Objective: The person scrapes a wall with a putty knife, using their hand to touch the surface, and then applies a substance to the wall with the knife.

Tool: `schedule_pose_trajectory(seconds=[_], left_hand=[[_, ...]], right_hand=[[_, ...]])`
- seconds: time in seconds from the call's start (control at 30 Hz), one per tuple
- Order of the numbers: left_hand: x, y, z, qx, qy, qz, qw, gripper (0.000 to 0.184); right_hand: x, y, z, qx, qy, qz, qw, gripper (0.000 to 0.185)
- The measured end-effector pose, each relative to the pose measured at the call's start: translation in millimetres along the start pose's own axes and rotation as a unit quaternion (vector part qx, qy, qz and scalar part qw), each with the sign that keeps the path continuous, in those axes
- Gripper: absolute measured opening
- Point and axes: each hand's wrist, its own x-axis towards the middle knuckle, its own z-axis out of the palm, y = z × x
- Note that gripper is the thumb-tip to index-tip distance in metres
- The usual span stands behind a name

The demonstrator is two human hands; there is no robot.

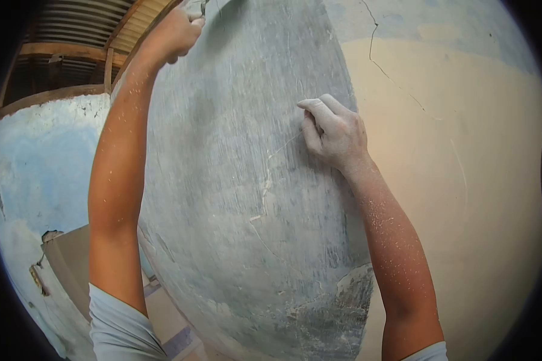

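Note:
At the top edge of the view, my left hand point(177, 36) is closed around a pale tool, probably a scraper point(194, 7), held against the upper wall. Most of that tool is cut off by the frame. My right hand point(336, 129), coated in white dust, is curled up against the wall, and nothing shows in its fingers. Between and below both hands spreads a grey, scraped wall surface point(235, 162) with vertical streaks. A jagged crack point(264, 189) runs down it, left of and below my right hand. Pale flecks dot both forearms.
To the right, the wall carries smooth cream paint point(451, 198), with a thin dark crack point(373, 45) above. A blue wall point(48, 162) stands at left under wooden beams point(72, 51) and corrugated roofing. A brownish panel point(72, 268) leans low on the left.

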Motion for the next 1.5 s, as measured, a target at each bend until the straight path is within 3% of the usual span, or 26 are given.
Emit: schedule_pose_trajectory(seconds=[0.2, 0.27, 0.47, 0.63, 0.7, 0.77, 0.83, 0.93, 0.97, 1.13, 1.2, 1.27, 1.33, 1.5], left_hand=[[106.6, -3.6, 28.5, -0.039, -0.003, 0.029, 0.999, 0.028], [129.4, -6.8, 30.2, -0.108, -0.032, -0.053, 0.992, 0.028], [10.4, 6.0, -0.7, -0.117, -0.044, -0.051, 0.991, 0.032], [104.2, -0.1, 11.1, -0.027, -0.022, 0.017, 0.999, 0.030], [148.7, -7.9, 23.9, 0.035, 0.002, -0.066, 0.997, 0.028], [98.7, 0.8, 20.3, 0.028, -0.009, -0.050, 0.998, 0.028], [52.5, -3.0, 16.0, -0.015, -0.014, 0.048, 0.999, 0.031], [15.4, 2.5, 13.8, -0.017, 0.003, 0.000, 1.000, 0.029], [23.6, 3.2, 13.4, 0.012, 0.013, 0.063, 0.998, 0.029], [112.7, 16.7, 8.2, 0.032, -0.006, -0.042, 0.999, 0.028], [108.7, 0.9, 6.0, 0.004, -0.019, -0.049, 0.999, 0.029], [64.0, -8.4, 1.3, -0.025, -0.045, 0.012, 0.999, 0.033], [15.4, 0.9, -0.3, -0.014, -0.023, -0.017, 0.999, 0.029], [103.5, -4.3, 16.9, 0.026, -0.006, 0.035, 0.999, 0.027]], right_hand=[[0.8, 3.1, 1.2, -0.005, -0.005, 0.008, 1.000, 0.017], [-0.7, 4.6, 1.8, -0.009, -0.010, 0.017, 1.000, 0.016], [-3.0, 4.9, 3.9, -0.007, 0.005, 0.012, 1.000, 0.016], [-1.6, 3.8, -0.2, -0.017, -0.026, 0.010, 0.999, 0.018], [-1.8, 3.9, -1.7, -0.015, -0.029, 0.016, 0.999, 0.018], [-1.6, 3.2, -2.6, -0.010, -0.034, 0.017, 0.999, 0.018], [-3.2, 3.9, -2.8, -0.004, -0.024, 0.014, 1.000, 0.019], [-5.0, 4.8, -1.1, -0.007, -0.025, 0.011, 1.000, 0.019], [-3.7, 5.6, -2.0, -0.007, -0.024, 0.011, 1.000, 0.019], [-3.1, 2.7, -2.8, -0.019, -0.041, 0.022, 0.999, 0.018], [-4.0, 3.0, -3.0, -0.014, -0.035, 0.020, 0.999, 0.018], [-3.2, 3.8, -3.6, -0.005, -0.025, 0.017, 1.000, 0.018], [-4.1, 2.9, -2.2, 0.003, -0.018, 0.019, 1.000, 0.017], [-5.1, 3.0, -1.2, 0.000, -0.024, 0.020, 1.000, 0.016]])
